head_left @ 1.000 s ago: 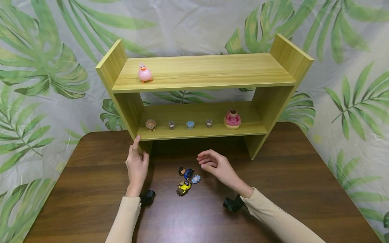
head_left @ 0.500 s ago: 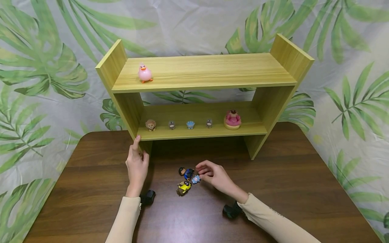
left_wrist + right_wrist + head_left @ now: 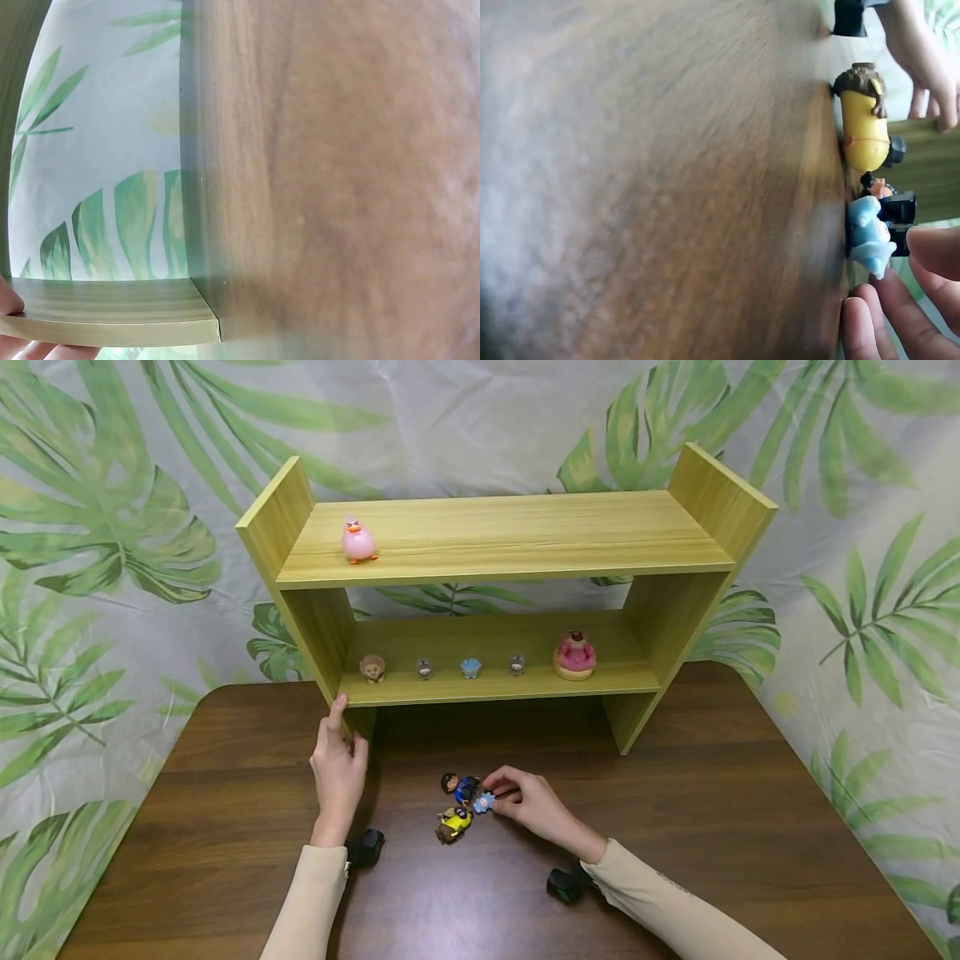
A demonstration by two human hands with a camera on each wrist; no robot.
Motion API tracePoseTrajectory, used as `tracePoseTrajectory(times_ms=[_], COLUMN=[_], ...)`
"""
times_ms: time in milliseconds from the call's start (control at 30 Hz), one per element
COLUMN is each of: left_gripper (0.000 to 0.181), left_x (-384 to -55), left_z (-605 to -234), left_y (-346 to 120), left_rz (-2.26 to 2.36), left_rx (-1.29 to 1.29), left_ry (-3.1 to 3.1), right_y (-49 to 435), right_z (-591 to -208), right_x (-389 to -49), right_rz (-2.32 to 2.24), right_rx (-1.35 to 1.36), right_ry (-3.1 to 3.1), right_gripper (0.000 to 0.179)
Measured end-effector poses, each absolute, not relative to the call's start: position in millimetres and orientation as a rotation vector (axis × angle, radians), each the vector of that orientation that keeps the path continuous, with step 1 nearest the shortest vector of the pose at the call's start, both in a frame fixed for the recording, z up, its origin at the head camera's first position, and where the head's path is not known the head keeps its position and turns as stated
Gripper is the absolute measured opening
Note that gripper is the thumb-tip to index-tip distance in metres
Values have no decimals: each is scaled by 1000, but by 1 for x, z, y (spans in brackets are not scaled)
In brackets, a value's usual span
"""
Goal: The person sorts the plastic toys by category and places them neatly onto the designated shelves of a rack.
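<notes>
My left hand point(image 3: 340, 777) grips the lower left side panel of the wooden shelf point(image 3: 510, 535); in the left wrist view the thumb and fingers point(image 3: 75, 352) lie on opposite faces of that panel point(image 3: 120, 330). Low over the table, my right hand point(image 3: 536, 806) reaches to a small light-blue figurine point(image 3: 483, 802). In the right wrist view its thumb and fingers stand apart at one end of the light-blue figurine point(image 3: 870, 236), a fingertip seeming to touch it. Beside it lie a figurine in blue with black hair point(image 3: 461, 787) and a yellow-and-brown figurine point(image 3: 453, 824).
A pink duck point(image 3: 358, 541) stands on the top board. Along the middle board stand a lion-like figurine point(image 3: 372, 669), two small grey figurines, a light-blue one point(image 3: 470, 668) and a larger pink one point(image 3: 575, 656). The shelf rests at the back of the brown table point(image 3: 247, 827).
My right hand has come down and slightly nearer, from above the table to the light-blue figurine. The left hand stays on the shelf panel, and the figurines have not moved.
</notes>
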State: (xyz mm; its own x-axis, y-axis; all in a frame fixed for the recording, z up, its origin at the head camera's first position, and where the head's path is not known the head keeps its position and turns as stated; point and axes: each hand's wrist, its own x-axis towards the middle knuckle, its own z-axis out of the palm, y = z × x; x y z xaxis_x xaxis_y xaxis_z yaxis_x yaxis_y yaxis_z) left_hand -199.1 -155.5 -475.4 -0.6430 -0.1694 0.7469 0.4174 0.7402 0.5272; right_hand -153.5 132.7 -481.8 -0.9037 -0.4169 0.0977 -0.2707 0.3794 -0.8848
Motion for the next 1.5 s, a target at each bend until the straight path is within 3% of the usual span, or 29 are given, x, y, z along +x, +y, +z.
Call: tracePoseTrajectory(times_ms=[767, 1500], left_gripper=[79, 82], left_x=[-200, -200], left_z=[-476, -477], left_y=[-156, -157], left_rz=[-879, -878], left_rx=[-186, -189], left_ry=[-2100, -2098], right_y=[124, 130], right_z=[-487, -469], right_x=[-159, -156], right_rz=[-1361, -1543], right_rx=[-689, -637], right_ry=[2614, 2557], right_gripper=[19, 17])
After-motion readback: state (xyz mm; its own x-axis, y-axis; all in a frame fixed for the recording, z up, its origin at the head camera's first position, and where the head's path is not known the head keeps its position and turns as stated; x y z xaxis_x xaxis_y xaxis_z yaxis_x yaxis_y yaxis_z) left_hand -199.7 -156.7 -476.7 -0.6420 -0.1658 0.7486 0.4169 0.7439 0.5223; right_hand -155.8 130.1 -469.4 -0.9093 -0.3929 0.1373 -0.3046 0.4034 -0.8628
